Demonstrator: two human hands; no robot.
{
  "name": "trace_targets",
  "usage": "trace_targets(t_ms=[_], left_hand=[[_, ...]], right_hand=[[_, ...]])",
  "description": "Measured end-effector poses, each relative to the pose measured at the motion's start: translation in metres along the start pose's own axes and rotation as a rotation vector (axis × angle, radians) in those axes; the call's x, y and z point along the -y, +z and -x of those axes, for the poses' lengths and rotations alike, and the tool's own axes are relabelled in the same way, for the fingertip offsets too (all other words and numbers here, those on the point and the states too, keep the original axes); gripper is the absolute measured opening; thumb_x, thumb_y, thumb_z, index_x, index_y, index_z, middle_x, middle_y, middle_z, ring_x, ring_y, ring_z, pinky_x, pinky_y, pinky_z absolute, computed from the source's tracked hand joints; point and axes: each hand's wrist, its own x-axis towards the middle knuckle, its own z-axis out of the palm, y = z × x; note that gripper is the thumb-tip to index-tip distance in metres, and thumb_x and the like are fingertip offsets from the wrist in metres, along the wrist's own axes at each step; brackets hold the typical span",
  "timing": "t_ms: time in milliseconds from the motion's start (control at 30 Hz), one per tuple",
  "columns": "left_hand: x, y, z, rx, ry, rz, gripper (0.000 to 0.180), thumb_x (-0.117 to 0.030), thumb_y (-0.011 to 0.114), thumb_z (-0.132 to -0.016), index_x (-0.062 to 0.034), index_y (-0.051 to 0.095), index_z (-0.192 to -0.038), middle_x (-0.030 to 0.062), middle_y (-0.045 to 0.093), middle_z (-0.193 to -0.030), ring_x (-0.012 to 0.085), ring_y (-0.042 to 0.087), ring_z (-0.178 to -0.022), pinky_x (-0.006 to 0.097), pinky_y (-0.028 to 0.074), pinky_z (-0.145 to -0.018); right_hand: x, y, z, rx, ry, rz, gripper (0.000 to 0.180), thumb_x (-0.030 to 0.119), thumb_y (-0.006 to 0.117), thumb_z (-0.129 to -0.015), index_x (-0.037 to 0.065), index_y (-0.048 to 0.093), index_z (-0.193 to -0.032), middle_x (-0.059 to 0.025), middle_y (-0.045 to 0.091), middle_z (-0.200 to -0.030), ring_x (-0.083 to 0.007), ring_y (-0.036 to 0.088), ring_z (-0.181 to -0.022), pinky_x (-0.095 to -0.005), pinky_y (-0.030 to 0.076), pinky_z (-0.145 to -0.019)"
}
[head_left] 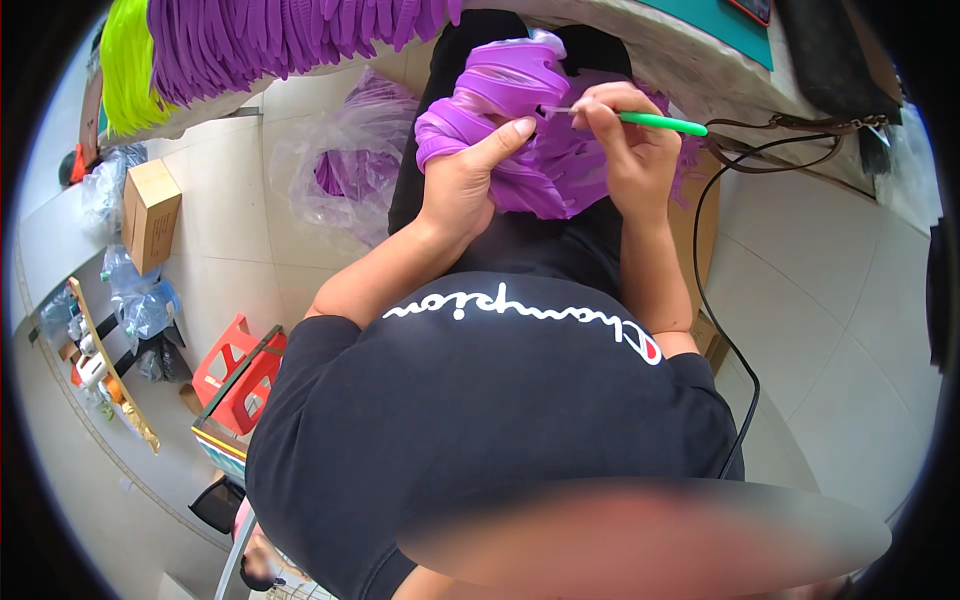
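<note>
A soft, glossy purple moulded piece (510, 85) with strips and ridges lies bunched over my lap. My left hand (468, 178) grips its left side, the thumb pressed on top and the other fingers hidden beneath it. In my right hand (635, 150), pinched between thumb and fingers, is a slim tool with a green handle (665, 124). Its thin metal tip points left and reaches the purple piece close to my left thumb. Whether the tip is a blade or a point cannot be made out.
Purple strips (290, 40) and lime-green strips (125, 75) hang over the table edge ahead. A clear bag (350, 175) of purple pieces rests on the floor at left, beyond it a cardboard box (152, 218) and a red stool (240, 375). A black cable (700, 270) runs down my right side.
</note>
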Motion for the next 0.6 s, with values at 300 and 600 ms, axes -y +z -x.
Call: trace_targets(t_ms=[300, 600], left_hand=[[0.005, -0.001, 0.000, -0.023, -0.010, -0.030, 0.021, -0.004, 0.067, -0.085, -0.0021, 0.062, -0.105, 0.0038, 0.065, -0.095, 0.0122, 0.062, -0.086, 0.027, 0.050, -0.079], [0.003, -0.021, -0.012, -0.084, -0.032, 0.129, 0.025, 0.000, 0.064, -0.085, -0.0019, 0.060, -0.110, 0.0096, 0.064, -0.102, 0.0207, 0.063, -0.094, 0.035, 0.052, -0.085]], right_hand=[[0.003, 0.016, 0.003, 0.043, -0.210, 0.475, 0.009, 0.006, 0.066, -0.087, -0.001, 0.064, -0.093, -0.0120, 0.066, -0.089, -0.0170, 0.065, -0.075, -0.0272, 0.051, -0.069], [-0.022, -0.052, 0.001, -0.542, 0.161, -0.217, 0.013, 0.013, 0.055, -0.095, 0.000, 0.058, -0.092, -0.0089, 0.060, -0.071, -0.0172, 0.059, -0.064, -0.0297, 0.053, -0.062]])
